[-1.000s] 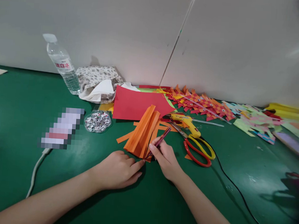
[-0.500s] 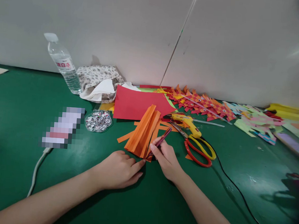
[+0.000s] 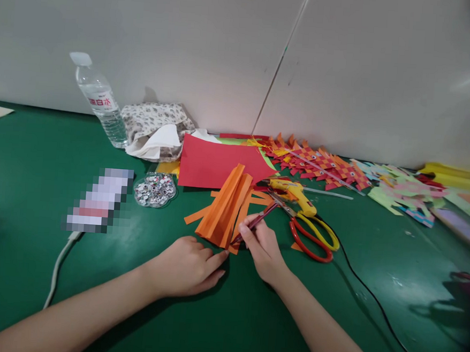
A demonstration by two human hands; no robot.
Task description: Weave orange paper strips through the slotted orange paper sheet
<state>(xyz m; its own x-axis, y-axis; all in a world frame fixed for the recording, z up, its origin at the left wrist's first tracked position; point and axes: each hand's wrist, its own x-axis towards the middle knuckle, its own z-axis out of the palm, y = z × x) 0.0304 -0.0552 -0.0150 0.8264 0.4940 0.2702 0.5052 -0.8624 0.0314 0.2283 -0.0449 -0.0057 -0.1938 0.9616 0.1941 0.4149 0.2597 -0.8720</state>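
My right hand grips a dark reddish pen, its tip low on a narrow orange paper strip. Beside that strip lies a folded orange paper, wide at the near end, with lengthwise creases. My left hand rests on the table and holds down the near edge of the orange paper with its index fingertip. The thumb sits apart below, and the other fingers are curled. Several loose orange strips stick out from under the folded piece.
Scissors and a yellow glue gun with a black cord lie to the right. Behind are red paper and woven paper fish. Leftward stand googly eyes, a blurred phone and a water bottle.
The pen leans further over, its upper end having swung right and slightly down with small finger motion of my right hand. My left hand and the paper stay in place.
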